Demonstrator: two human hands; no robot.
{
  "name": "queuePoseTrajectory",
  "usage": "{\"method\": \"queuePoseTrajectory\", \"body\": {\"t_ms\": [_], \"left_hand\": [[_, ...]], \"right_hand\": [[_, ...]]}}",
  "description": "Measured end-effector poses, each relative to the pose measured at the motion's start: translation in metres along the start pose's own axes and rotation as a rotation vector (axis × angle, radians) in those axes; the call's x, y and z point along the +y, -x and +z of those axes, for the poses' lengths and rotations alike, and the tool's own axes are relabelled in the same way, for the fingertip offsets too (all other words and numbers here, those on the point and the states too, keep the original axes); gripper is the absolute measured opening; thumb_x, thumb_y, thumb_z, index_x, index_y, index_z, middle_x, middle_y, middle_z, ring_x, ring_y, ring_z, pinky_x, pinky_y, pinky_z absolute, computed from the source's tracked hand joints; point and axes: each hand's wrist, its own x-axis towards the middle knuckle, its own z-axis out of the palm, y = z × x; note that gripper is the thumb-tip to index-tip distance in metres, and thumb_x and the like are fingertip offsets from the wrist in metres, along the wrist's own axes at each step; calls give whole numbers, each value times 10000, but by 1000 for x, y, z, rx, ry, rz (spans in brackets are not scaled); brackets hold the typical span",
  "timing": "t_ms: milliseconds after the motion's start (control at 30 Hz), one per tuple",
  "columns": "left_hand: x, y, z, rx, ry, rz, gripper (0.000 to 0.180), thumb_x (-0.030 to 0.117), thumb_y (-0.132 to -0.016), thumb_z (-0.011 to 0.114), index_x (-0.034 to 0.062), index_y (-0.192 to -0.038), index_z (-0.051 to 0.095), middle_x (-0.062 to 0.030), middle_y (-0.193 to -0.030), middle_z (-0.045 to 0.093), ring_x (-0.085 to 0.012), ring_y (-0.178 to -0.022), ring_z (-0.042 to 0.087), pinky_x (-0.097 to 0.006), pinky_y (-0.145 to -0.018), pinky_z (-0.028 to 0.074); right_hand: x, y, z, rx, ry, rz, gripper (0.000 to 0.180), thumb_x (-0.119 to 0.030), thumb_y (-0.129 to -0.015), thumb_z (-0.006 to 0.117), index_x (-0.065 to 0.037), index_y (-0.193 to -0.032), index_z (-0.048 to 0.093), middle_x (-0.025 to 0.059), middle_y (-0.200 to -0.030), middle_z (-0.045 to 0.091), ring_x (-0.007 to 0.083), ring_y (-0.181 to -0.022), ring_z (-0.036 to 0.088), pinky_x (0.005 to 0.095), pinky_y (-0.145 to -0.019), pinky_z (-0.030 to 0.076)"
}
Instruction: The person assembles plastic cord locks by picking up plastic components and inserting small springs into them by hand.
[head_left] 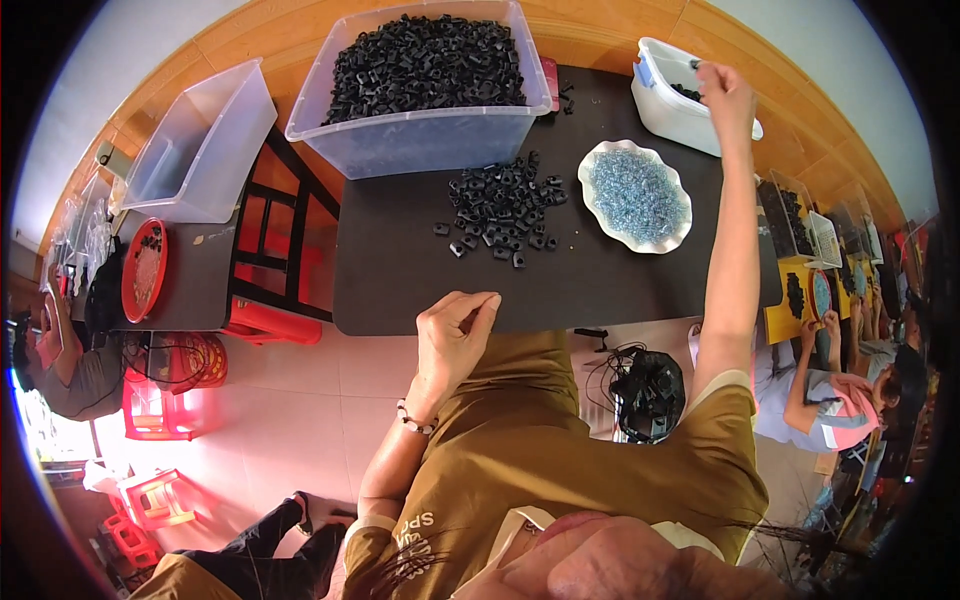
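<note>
Hands: left hand [455, 325] curled at the counter [400, 270] edge — whether it pinched anything, unclear; right hand [725, 95] closed over the white tub [670, 100].
Black parts [500, 210]: loose pile ahead — nearer the left.

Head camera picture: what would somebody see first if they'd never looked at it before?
Probably the big clear bin heaped with small black plastic parts at the far edge of the black table, with a loose pile of the same parts in front. Right of that sits a white wavy dish of shiny screws, and the right hand reaches over a white tub.
</note>
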Motion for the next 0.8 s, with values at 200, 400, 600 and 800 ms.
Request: {"method": "queuePoseTrajectory", "body": {"t_ms": [200, 400, 600, 800], "left_hand": [[-2, 0, -2, -10, -4, -1, 75, 65, -905, 742, 2, -939, 764, -83, -749, 682, -114, -584, 617, -249, -551, 501], [-5, -2, -2, -28, 11, 11, 66, 54, -898, 738, -2, -926, 760, -81, -749, 683, -113, -572, 614, -245, -538, 498], [-5, -1, -1, -28, -5, 16, 65, 53, -897, 737, 3, -931, 762, -84, -764, 695, -114, -572, 618, -244, -537, 502], [-10, 1, 0, -16, 15, 39, 60, 52, -891, 754, 9, -928, 770, -72, -769, 698, -102, -589, 609, -236, -543, 492]], "right_hand": [[-16, 19, 27, -157, 163, -108, 311, -258, -993, 657, -7, -1169, 709, 78, -939, 744, 129, -817, 691, 277, -707, 552], [-90, 144, 74, -697, 59, -211, 179, -95, -960, 645, -27, -1117, 699, 136, -945, 746, 248, -818, 714, 355, -757, 555], [-80, 168, 111, -707, 95, -506, 232, -38, -906, 650, -70, -1128, 708, 130, -986, 696, 341, -877, 674, 408, -784, 546], [-77, 167, 119, -730, 194, -578, 203, -42, -884, 677, -98, -1076, 712, 121, -958, 669, 333, -924, 654, 432, -812, 530]]}}
